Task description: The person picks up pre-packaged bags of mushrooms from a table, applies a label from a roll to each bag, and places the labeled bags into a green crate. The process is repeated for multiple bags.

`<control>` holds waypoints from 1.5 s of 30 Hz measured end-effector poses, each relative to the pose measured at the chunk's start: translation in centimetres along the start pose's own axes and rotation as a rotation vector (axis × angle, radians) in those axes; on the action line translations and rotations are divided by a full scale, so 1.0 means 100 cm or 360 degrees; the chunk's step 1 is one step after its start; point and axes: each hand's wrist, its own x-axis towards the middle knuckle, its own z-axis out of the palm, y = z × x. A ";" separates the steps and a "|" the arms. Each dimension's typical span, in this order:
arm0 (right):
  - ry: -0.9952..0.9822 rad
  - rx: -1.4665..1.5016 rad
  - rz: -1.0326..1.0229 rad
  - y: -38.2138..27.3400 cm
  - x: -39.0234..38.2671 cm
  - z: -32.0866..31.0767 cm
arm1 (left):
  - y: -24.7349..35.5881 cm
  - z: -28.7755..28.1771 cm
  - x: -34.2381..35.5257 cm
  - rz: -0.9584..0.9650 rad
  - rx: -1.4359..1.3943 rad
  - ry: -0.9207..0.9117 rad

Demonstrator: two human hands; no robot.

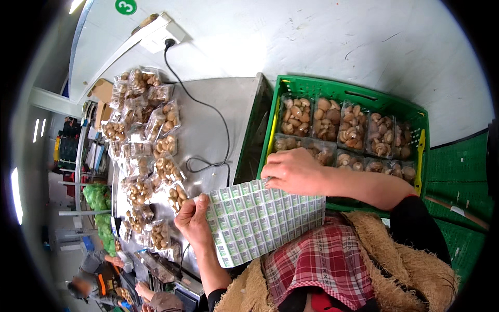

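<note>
My left hand (193,218) grips the left edge of a white sheet (260,226) covered in rows of small green-and-white labels, its thumb on top. My right hand (288,169) is closed in a pinch at the sheet's upper edge; whether a single label is between the fingertips is too small to tell. Beyond it stands a green plastic crate (353,94) with two rows of clear trays of brown mushrooms (352,125) in it. To my left, several bagged packs of mushrooms (138,191) lie heaped on a steel table (205,93).
A black cable (225,125) runs from a wall socket (161,34) across the steel. Green sacks (96,197) sit at far left. At lower left are co-workers (91,275) by machinery (161,268). More green crates (457,177) stand at my right.
</note>
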 end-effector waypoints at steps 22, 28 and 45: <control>-0.0064 0.0482 0.1360 0.212 -0.001 -0.033 | -0.057 0.048 0.058 -0.0714 -0.0050 -0.0292; -0.0303 -0.0406 0.1310 0.287 0.007 0.026 | -0.054 0.073 0.050 -0.0737 -0.0076 -0.0453; -0.0543 -0.1208 0.1204 0.267 -0.060 -0.032 | -0.043 0.093 0.033 -0.0649 -0.0369 -0.0601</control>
